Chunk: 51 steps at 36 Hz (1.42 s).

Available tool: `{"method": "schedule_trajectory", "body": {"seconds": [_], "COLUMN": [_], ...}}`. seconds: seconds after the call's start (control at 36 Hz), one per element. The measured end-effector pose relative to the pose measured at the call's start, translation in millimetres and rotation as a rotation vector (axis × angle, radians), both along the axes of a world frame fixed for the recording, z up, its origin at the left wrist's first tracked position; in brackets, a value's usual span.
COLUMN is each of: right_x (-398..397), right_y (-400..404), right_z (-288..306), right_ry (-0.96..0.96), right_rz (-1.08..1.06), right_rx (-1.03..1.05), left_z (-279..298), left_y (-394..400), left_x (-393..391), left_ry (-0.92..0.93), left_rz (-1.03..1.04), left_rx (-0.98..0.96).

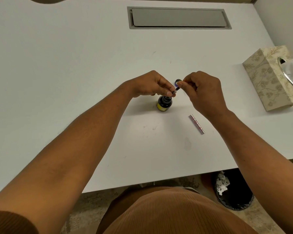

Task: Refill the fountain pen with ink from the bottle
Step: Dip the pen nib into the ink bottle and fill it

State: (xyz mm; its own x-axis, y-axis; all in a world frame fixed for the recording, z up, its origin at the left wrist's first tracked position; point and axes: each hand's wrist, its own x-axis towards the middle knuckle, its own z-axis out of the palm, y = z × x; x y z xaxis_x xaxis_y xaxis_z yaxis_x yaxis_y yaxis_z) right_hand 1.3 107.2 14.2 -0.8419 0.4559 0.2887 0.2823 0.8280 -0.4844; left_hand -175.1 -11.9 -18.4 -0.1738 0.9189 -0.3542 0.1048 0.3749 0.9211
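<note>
A small dark ink bottle (pixel 164 103) with a yellow label stands open on the white desk (pixel 74 65). Just above its mouth, the pen's dark front section (pixel 176 90) is held tilted between both hands. My left hand (pixel 150 85) pinches its lower end by the bottle's opening. My right hand (pixel 203 89) pinches its upper end. The bottle's cap (pixel 178 81) lies on the desk behind the hands. The pen's silver-pink barrel (pixel 196 124) lies apart on the desk, to the right of the bottle.
A patterned tissue box (pixel 274 76) stands at the desk's right edge. A grey cable hatch (pixel 178 18) is set into the desk at the back. A black waste bin (pixel 233 191) with paper scraps stands on the floor under the desk's near right edge.
</note>
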Motion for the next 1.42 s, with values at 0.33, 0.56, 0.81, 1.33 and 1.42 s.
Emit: {"method": "schedule_trajectory", "body": {"seconds": [0.33, 0.56, 0.81, 1.33, 1.42], "right_x": [-1, -1, 0, 5, 6], "right_y": [-1, -1, -3, -8, -9], "right_z": [-3, -1, 5, 13, 14], "right_ry": [0.011, 0.049, 0.097, 0.146, 0.146], "right_rz": [-0.014, -0.021, -0.022, -0.023, -0.034], "right_rx": [0.002, -0.019, -0.048, -0.084, -0.091], "left_z": [0, 0, 5, 13, 15], "left_y": [0, 0, 2, 2, 2], "left_x": [0, 0, 3, 7, 9], "left_ry": [0.019, 0.0, -0.006, -0.022, -0.019], "left_rz": [-0.003, 0.009, 0.014, 0.041, 0.044], "left_rx": [-0.003, 0.011, 0.032, 0.046, 0.035]}}
